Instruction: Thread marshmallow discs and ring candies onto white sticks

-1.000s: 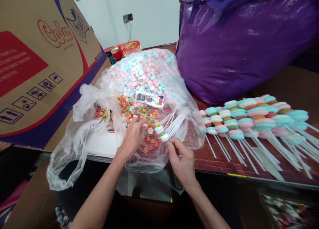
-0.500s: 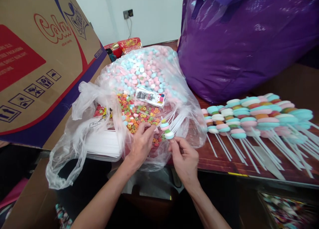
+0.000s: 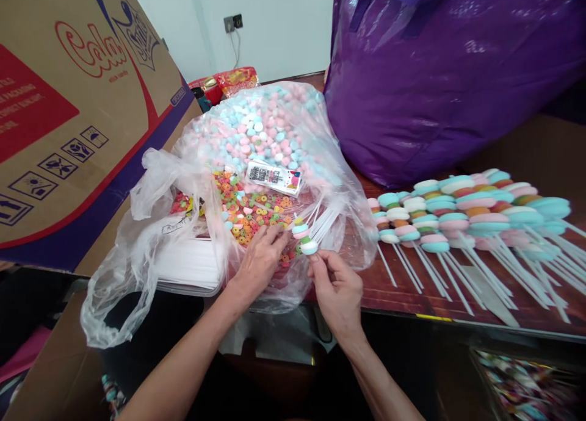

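Note:
My right hand (image 3: 339, 284) pinches the lower end of a candy skewer (image 3: 309, 247), with pale blue, white and pink marshmallow discs and green gummy rings on its stick. Just left of it, my left hand (image 3: 260, 256) reaches over loose gummy rings (image 3: 256, 216), fingers slightly bent and apart; nothing held shows in them. The rings, red, orange, yellow and green, lie in the front of a clear plastic bag (image 3: 352, 238). Behind them is a heap of pink, blue and white marshmallows (image 3: 274, 128). Bare white sticks (image 3: 327, 223) lie beside the skewer.
Finished-looking candy skewers (image 3: 439, 216) are piled at the right on the dark red table (image 3: 366, 299). A purple bag (image 3: 434, 85) stands behind them, a cardboard box (image 3: 68, 134) leans at the left. Printed cards (image 3: 273, 177) rest on the candy; a white stack (image 3: 187, 265) sits left.
My left hand has shifted slightly down and left over the gummy rings, its fingers less raised. My right hand keeps its pinch on the candy skewer. The whole view has shifted slightly.

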`<state>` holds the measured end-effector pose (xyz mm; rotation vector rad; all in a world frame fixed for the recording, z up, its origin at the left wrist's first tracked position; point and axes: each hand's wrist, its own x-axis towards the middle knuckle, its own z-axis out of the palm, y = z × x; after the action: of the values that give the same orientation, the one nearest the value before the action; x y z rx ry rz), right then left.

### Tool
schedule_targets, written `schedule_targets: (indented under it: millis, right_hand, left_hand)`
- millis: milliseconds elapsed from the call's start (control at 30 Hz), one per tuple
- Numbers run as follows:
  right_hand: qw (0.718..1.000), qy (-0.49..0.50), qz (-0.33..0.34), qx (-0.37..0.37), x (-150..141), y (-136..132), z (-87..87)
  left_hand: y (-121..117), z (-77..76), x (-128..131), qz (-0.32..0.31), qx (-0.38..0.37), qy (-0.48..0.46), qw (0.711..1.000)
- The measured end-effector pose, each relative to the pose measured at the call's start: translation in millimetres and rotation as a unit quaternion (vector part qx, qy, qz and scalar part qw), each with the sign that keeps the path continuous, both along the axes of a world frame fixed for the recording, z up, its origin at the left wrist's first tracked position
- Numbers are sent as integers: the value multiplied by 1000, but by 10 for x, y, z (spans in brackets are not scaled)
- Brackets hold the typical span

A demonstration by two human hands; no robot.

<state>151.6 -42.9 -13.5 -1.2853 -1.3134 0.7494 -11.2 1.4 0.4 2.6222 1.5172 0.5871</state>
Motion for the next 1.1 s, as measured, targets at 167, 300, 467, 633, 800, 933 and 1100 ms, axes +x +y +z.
schedule_targets:
  millis: [167,300,467,633,800,933,1100]
  right_hand:
    - [1000,1,0,-4,-7,9,9]
    - [1000,-5,5,-3,11,5,25]
    - [998,-48,31,5,59,-39,51]
    - [990,-121,69,24,45,-64,60]
    - [987,-142,74,29,25,-84,59]
    - [985,-151,77,36,20,-90,55]
    - [984,-159,70,39,18,-77,31]
  left_hand:
    - [106,96,-14,-18,-49,35,998]
    - [169,97,8,9,-70,-72,995]
    - [90,65,-19,141,-191,-462,854]
    - [25,82,-16,190,-276,-667,665]
    - [33,66,-13,195,-249,-690,651]
    - [26,53,-18,197,-244,-691,652]
    - [-11,76,4,186,-246,-677,668]
